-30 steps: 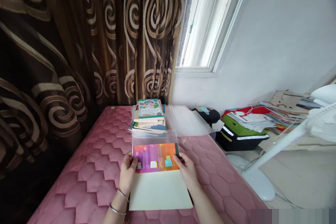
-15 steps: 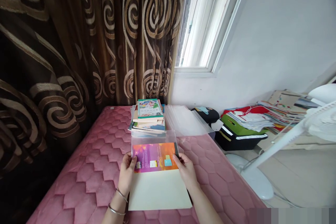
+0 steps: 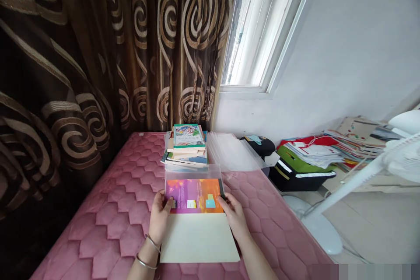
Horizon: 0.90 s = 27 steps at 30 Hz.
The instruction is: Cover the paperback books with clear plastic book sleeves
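Observation:
Low over the bed, a book [image 3: 199,238] lies with a blank cream page towards me and a purple-and-orange printed cover flap [image 3: 193,190] beyond it. A clear plastic book cover [image 3: 193,171] sticks out past the flap's far edge. My left hand [image 3: 160,210] pinches the flap and plastic at the left edge, thumb on top. At the right edge my right hand [image 3: 233,212] grips them the same way. The fingers underneath are partly hidden. Two metal bangles [image 3: 146,261] circle my left wrist.
A stack of books [image 3: 187,144] stands on the pink quilted mattress [image 3: 124,197] by the curtain [image 3: 141,52]. Clear plastic sheets [image 3: 234,153] lie right of it. On the floor side are a black-and-green box [image 3: 297,175] with papers and a white fan [image 3: 348,188].
The view has shifted slightly. Both hands keep hold of the book's sides, and the printed flap looks slightly shorter from near edge to far edge.

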Tool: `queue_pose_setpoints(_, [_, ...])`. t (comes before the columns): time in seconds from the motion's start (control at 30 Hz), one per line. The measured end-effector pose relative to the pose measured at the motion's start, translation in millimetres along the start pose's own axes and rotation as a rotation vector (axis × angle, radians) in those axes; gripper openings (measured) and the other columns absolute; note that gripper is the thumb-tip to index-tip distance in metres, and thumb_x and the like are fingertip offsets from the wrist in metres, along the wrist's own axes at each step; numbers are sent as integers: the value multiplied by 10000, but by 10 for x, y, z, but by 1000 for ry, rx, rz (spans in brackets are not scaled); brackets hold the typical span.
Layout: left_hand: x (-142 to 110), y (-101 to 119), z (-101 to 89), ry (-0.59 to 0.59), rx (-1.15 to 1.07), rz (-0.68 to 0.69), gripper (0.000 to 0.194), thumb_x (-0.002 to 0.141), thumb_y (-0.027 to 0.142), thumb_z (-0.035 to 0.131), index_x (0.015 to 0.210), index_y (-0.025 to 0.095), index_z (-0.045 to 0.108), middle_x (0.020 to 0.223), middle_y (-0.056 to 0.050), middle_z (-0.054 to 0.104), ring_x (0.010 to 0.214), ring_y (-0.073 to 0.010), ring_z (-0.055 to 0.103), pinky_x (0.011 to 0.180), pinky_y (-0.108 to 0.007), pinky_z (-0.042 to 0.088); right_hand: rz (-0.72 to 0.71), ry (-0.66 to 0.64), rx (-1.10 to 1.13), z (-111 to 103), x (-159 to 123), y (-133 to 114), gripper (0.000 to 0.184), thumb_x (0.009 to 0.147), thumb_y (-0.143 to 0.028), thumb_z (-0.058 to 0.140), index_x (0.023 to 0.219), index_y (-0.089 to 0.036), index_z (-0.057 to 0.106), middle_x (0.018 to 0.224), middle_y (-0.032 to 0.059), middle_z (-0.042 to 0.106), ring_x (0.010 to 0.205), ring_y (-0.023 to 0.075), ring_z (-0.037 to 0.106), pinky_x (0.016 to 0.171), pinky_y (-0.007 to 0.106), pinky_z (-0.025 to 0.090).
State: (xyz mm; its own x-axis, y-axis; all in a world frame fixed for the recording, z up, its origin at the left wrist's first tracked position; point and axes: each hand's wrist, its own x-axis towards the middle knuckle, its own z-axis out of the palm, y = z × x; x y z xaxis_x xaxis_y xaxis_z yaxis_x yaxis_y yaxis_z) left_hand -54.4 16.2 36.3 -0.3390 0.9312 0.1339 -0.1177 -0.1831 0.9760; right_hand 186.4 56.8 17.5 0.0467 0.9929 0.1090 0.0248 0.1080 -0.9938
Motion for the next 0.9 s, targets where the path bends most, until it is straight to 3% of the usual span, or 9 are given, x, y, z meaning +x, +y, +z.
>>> queue_pose_setpoints(0.33, [7, -37, 0, 10, -18, -7, 412, 690, 494, 706, 921, 185, 563, 798, -18, 642, 706, -148, 585, 679, -257, 450, -57, 41, -51, 32, -7, -17, 564, 643, -690, 653, 866, -174, 701, 725, 53, 679, 707, 226, 597, 610, 286, 455])
queue_pose_setpoints(0.7, [23, -51, 6, 33, -8, 20, 415, 684, 516, 714, 890, 180, 582, 771, -25, 648, 686, -153, 588, 658, -262, 460, -18, 11, -13, 24, -16, -43, 578, 611, -703, 667, 875, -189, 688, 697, 37, 676, 681, 225, 608, 571, 278, 450])
queue_pose_setpoints(0.9, [-7, 4, -5, 20, 34, 26, 318, 731, 437, 680, 897, 188, 574, 784, -21, 645, 712, -155, 580, 675, -262, 460, -34, 20, -17, 25, -11, -11, 548, 632, -683, 666, 863, -187, 691, 684, 39, 661, 694, 224, 599, 591, 286, 451])
